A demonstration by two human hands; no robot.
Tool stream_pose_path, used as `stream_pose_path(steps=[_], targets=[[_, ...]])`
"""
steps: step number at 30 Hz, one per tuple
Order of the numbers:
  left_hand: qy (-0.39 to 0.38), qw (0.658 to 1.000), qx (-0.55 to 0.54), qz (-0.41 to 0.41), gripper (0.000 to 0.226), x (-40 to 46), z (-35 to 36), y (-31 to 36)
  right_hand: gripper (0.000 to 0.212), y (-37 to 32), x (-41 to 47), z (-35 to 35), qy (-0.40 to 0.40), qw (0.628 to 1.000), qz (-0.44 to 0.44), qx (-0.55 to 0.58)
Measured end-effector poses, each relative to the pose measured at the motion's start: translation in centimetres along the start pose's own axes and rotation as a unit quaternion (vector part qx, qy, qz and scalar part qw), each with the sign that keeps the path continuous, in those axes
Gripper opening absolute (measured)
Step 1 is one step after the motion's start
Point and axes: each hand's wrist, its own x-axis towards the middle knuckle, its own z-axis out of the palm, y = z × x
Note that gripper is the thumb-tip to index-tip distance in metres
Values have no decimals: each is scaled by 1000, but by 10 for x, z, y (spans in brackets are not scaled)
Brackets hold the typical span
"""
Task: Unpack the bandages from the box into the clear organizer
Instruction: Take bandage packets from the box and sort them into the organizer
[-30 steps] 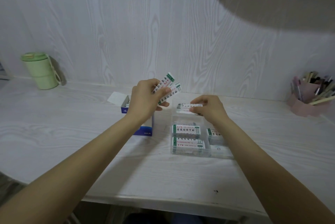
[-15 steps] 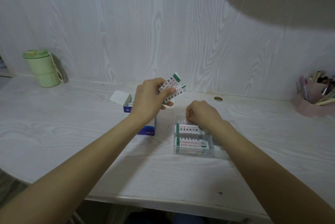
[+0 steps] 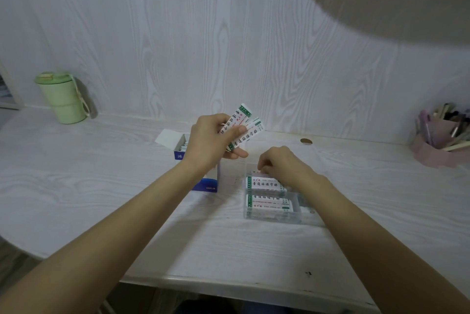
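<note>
Near the middle of the frame the left hand (image 3: 212,142) pinches a few wrapped bandages (image 3: 243,126) between thumb and fingers, fanned up and to the right, above the open blue and white box (image 3: 201,173). More wrapped strips show inside the box. Just right of it, the clear organizer (image 3: 273,201) sits on the pale wood-grain desk (image 3: 101,186) with two stacks of bandages visible in its nearer compartments. The right hand (image 3: 282,163) is over the organizer's far end, fingers curled downward; whether they grip anything cannot be told. A green cup (image 3: 63,97) stands at the left, a pink pen holder (image 3: 437,140) at the right edge.
</note>
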Motion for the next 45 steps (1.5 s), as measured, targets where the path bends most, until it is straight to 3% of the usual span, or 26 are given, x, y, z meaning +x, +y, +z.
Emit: stream_pose_path(steps=[2, 3, 5, 7, 9, 13, 18, 21, 27, 32, 36, 39, 45], targets=[[-1, 1000, -7, -7, 7, -1, 0, 0, 15, -2, -9, -5, 65, 989, 6, 135], [-2, 1000, -10, -10, 5, -1, 1, 0, 16, -5, -15, -9, 96, 964, 18, 247], [-7, 1000, -7, -17, 5, -3, 2, 1, 23, -13, -26, -21, 96, 869, 41, 484], [-19, 999, 3, -26, 7, -4, 5, 0, 32, -20, -33, -30, 71, 811, 43, 580], [-36, 999, 13, -32, 10, -5, 9, -1, 29, -26, -37, -34, 71, 805, 38, 587], [-74, 994, 77, 2, 18, -6, 14, -2, 8, -30, -41, -34, 97, 832, 59, 544], [-81, 994, 71, -6, 34, -8, 17, -3, 16, -30, -43, -33, 107, 821, 87, 554], [-62, 995, 81, -12, 27, -9, 17, 0, 24, -29, -45, -34, 103, 797, 82, 589], [19, 998, 14, -55, 7, -6, 15, -1, 25, -24, -50, -34, 111, 785, 59, 607], [9, 998, -8, -57, 6, -8, 19, 2, 26, -30, -45, -29, 131, 789, 54, 598], [-25, 997, -25, -72, 5, -10, 19, 5, 15, -31, -45, -26, 124, 787, 53, 602], [-57, 995, -26, -84, 18, -10, 18, 3, 12, -30, -46, -24, 131, 790, 63, 596], [-22, 995, 3, -98, 7, -9, 17, 4, 17, -31, -47, -25, 143, 800, 45, 581]])
